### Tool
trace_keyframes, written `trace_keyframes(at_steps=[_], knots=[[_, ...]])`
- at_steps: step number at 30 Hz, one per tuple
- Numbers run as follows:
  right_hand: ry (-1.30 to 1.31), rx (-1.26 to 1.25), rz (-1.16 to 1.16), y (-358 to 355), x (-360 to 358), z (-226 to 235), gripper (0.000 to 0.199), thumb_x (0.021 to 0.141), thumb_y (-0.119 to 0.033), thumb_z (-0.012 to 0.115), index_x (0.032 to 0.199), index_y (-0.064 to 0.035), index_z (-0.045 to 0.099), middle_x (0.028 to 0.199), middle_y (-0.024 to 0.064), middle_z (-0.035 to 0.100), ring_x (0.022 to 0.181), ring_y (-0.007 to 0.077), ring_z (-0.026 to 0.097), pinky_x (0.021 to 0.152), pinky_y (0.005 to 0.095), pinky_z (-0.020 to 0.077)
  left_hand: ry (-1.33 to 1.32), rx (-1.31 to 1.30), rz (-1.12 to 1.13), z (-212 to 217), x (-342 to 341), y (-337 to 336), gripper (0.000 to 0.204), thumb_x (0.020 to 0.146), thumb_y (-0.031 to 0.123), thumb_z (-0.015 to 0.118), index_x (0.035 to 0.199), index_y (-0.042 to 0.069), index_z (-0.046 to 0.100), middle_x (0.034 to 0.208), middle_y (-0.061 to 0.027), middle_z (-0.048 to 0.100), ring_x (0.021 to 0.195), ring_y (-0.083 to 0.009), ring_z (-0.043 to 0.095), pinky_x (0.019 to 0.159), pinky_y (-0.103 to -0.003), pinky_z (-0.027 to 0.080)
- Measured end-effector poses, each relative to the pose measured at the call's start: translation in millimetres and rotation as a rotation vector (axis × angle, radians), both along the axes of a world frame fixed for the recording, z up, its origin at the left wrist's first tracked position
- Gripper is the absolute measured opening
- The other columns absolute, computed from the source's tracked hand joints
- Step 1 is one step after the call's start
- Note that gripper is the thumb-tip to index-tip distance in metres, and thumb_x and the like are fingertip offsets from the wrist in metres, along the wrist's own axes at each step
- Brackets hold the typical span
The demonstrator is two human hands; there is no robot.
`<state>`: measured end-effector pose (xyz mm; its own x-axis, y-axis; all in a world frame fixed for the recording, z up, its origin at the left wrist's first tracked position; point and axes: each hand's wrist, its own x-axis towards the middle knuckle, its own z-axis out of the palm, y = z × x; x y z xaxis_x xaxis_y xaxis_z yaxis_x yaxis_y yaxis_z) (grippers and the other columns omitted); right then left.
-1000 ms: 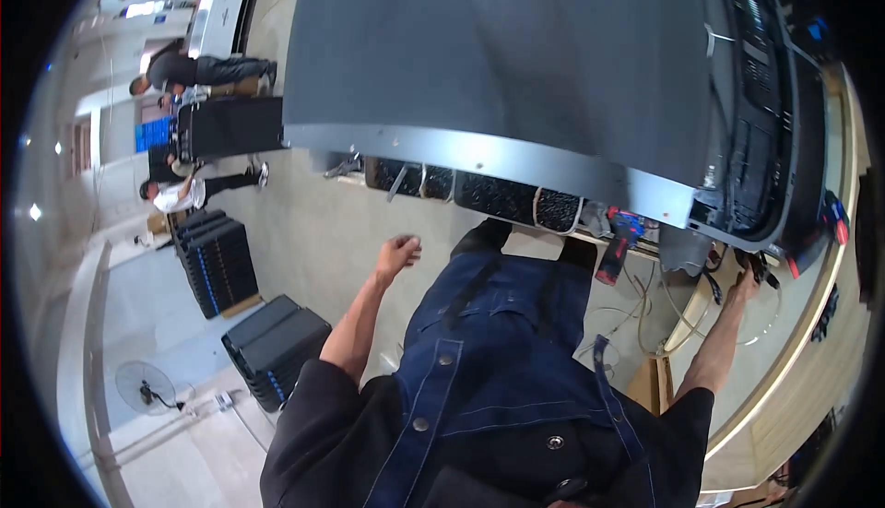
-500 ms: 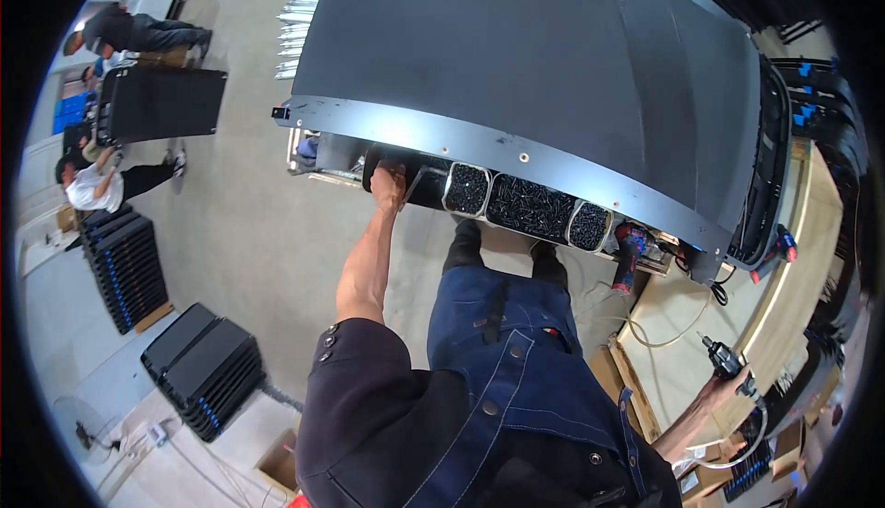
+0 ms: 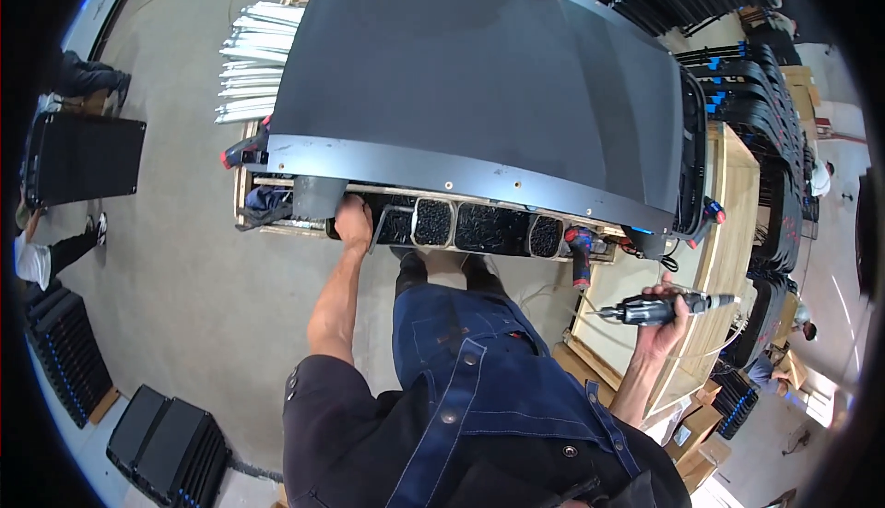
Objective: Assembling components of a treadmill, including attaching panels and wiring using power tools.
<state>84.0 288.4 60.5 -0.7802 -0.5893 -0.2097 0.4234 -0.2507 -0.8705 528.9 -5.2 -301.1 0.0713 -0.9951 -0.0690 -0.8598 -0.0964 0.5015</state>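
My right hand (image 3: pixel 660 331) grips a black inline pneumatic screwdriver (image 3: pixel 649 309), its bit pointing left and a hose at its other end. Across the front stands a large dark grey panel piece (image 3: pixel 461 65) with a silvery metal edge strip (image 3: pixel 387 158). Just below that strip, my left hand (image 3: pixel 353 220) reaches into a row of parts bins at its left end; its fingers are hidden. To the right of this hand are a light-rimmed bin of black screws (image 3: pixel 433 222), a wider black bin of screws (image 3: pixel 493 229) and a smaller bin (image 3: pixel 545 235).
A red-and-black cordless drill (image 3: pixel 579 254) hangs right of the bins. Beyond it stands a wooden crate (image 3: pixel 733 194). White strips (image 3: pixel 253 61) lie at the far left of the panel. Stacked black panels (image 3: pixel 171 448) stand lower left. People work at the left and right edges.
My right hand has brought the screwdriver up and inward, turning its bit to the left. My left hand stays at the bins. The whole view has shifted.
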Motion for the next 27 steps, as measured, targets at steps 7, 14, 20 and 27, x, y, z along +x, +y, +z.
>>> trace_keyframes(at_steps=[7, 14, 20, 27], knots=[[0.027, -0.062, 0.290, -93.8, 45.8, 23.6, 0.043, 0.088, -0.011, 0.071, 0.127, -0.0106, 0.053, 0.115, 0.0151, 0.067, 0.094, 0.0236, 0.066, 0.094, 0.0465, 0.0526, 0.360, 0.009, 0.092, 37.5, 12.9, 5.8, 0.024, 0.087, 0.009, 0.066, 0.109, 0.001, 0.069, 0.098, -0.0135, 0.073, 0.081, -0.0243, 0.070, 0.073, -0.039, 0.057], [-0.112, -0.283, 0.385, -166.0, 64.1, 29.6, 0.050, 0.094, -0.015, 0.067, 0.138, -0.0069, 0.045, 0.121, 0.0178, 0.066, 0.095, 0.0229, 0.068, 0.096, 0.0483, 0.0537, 1.803, 0.688, -0.001, 245.4, -121.0, 93.9, 0.027, 0.091, 0.010, 0.075, 0.116, 0.003, 0.068, 0.103, -0.0108, 0.074, 0.084, -0.0126, 0.067, 0.078, -0.027, 0.056], [-0.259, -0.345, 0.468, -165.4, 59.1, 24.8, 0.042, 0.090, -0.012, 0.069, 0.128, -0.0066, 0.053, 0.119, 0.0170, 0.066, 0.094, 0.0222, 0.066, 0.099, 0.0460, 0.0514, 2.033, 0.650, 0.013, 289.8, -162.5, 132.6, 0.023, 0.091, 0.010, 0.075, 0.112, 0.003, 0.069, 0.098, -0.0118, 0.072, 0.086, -0.0183, 0.068, 0.081, -0.033, 0.057], [-0.356, -0.282, 0.350, -143.6, 41.4, 6.7, 0.042, 0.087, -0.008, 0.069, 0.127, -0.0071, 0.055, 0.118, 0.0170, 0.067, 0.094, 0.0243, 0.066, 0.097, 0.0484, 0.0531, 1.397, 0.289, -0.144, 310.4, -180.2, 143.9, 0.021, 0.089, 0.003, 0.075, 0.110, 0.000, 0.071, 0.097, -0.0101, 0.073, 0.085, -0.0173, 0.069, 0.075, -0.030, 0.057]])
